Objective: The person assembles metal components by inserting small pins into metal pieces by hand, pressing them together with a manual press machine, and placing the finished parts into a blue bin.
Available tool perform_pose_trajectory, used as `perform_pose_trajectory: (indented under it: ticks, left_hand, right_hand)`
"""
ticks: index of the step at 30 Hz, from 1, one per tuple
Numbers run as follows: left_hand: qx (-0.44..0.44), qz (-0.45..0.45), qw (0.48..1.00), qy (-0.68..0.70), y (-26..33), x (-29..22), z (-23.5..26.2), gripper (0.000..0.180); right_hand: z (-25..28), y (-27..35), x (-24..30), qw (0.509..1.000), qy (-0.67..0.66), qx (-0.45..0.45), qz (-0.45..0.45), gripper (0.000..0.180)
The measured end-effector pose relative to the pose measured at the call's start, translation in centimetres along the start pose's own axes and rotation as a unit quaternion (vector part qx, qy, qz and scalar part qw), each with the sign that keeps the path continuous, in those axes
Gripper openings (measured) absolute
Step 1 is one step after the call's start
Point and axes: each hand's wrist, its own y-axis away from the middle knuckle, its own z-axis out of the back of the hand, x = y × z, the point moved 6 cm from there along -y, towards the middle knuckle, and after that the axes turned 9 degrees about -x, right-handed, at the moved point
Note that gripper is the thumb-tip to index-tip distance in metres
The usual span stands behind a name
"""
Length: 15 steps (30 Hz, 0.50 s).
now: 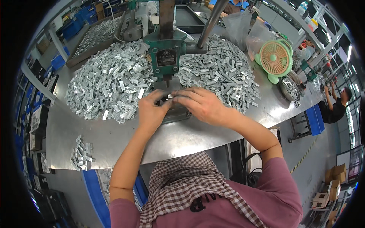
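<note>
Checked cloth hangs at the person's chest, and beyond it two bare forearms run out over the steel tabletop (114, 140) and meet in front of the press. The left hand (151, 112) comes in from the near left, fingers curled round a small metal piece (170, 96) that sits right at the foot of the green hand press (166, 53). The right hand (203, 104) lies across from the right, its fingertips closed on the same piece from the other side — so both grips are pinched on it, meeting at one spot. That piece lies just ahead of the left thumb and straight under the press ram; its long axis seems to run left to right, along the line of the right hand's fingers, though it is mostly covered and I would not swear to it. Neither hand is clearly nearer; both touch it.

Counting outward: one small cluster of loose metal pieces (82, 154) near the tabletop's left front edge, well apart from the hands. Then two big heaps flanking the press — the left heap (110, 83) and the right heap (222, 72), far too many pieces in each to count. One press, with one long lever handle (213, 19) slanting up to the right. One small desk fan (275, 59), peach and green, stands beyond the right heap. One long tray of parts (97, 36) lies at the far left.
</note>
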Motion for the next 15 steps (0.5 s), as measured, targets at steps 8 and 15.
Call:
perform_pose_trajectory:
  ticks: [8, 15]
  left_hand:
    - [0.006, 0.001, 0.998, -0.057, -0.7, 3.1, -0.7, 0.024]
    - [-0.02, 0.001, 0.998, -0.051, -1.6, 3.7, -0.9, 0.027]
  right_hand:
    - [-1.3, 0.1, -1.6, 0.997, -0.01, 0.041, -0.064, 0.04]
    - [11.9, -5.2, -4.7, 0.857, -0.297, -0.396, -0.145, 0.06]
